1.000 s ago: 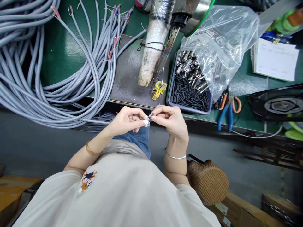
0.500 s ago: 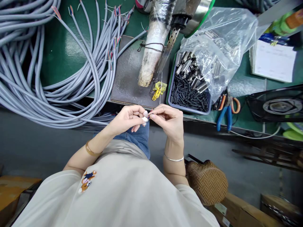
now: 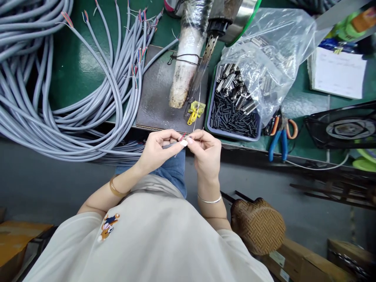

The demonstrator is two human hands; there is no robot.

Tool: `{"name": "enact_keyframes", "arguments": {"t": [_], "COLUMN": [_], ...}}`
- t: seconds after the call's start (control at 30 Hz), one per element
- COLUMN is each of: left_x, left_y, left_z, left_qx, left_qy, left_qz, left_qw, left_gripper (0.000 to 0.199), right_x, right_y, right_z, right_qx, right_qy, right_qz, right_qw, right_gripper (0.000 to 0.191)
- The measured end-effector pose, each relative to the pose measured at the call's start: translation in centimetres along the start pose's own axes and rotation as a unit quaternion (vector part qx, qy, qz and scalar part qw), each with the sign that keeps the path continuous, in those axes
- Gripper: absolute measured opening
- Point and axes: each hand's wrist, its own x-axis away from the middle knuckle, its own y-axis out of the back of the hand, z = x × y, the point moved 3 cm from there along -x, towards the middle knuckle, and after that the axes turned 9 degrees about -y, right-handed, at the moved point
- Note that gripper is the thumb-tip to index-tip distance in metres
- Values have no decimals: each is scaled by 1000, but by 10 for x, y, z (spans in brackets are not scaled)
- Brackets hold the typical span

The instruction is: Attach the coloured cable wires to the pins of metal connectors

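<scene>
My left hand (image 3: 157, 150) is closed in a pinch at the bench's front edge, with a thin red wire (image 3: 182, 136) standing up at its fingertips. Facing it, my right hand (image 3: 207, 150) pinches at the same spot, thumb tips almost touching. What the right fingers hold is mostly hidden; fine wire ends show there. A thin pale strand (image 3: 198, 105) runs down from the metal rod tool (image 3: 204, 66) towards the right fingers. Just beyond the hands a yellow clip (image 3: 193, 116) sits on a dark board (image 3: 155, 94).
Bundled grey cables (image 3: 96, 98) with stripped coloured ends cover the left. A plastic-wrapped tube (image 3: 186, 66) hangs over the board. Right of it stand a tray (image 3: 235, 134) of black sleeves (image 3: 232, 115) and metal connectors (image 3: 232, 82), a plastic bag (image 3: 273, 51) and pliers (image 3: 282, 137).
Both hands have shifted slightly and the fingertips have come closer together. The red wire now shows more plainly, upright between them. The right hand has moved a little left.
</scene>
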Motion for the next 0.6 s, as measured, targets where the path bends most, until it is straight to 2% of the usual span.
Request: {"name": "enact_keyframes", "arguments": {"t": [0.13,0.23,0.43,0.5,0.6], "left_x": [6,10,11,9,7], "left_y": [-1,-1,-1,0,2], "left_z": [-1,0,-5,-7,-7], "left_qx": [-69,-118,-103,-86,-47], "left_qy": [-81,-119,-94,-83,-70], "left_qz": [-19,-15,-36,-37,-27], "left_qw": [994,986,990,992,996], "left_gripper": [13,14,18,19,20], "right_x": [-2,1,16,16,11], "right_y": [0,0,-2,1,13], "right_z": [0,2,12,16,21], "right_qx": [-40,-32,123,119,56], "right_qy": [-30,-5,100,114,114], "right_qz": [5,3,-44,-57,-98], "right_qw": [999,999,986,985,987], "right_gripper": [33,28,25,29,36]}}
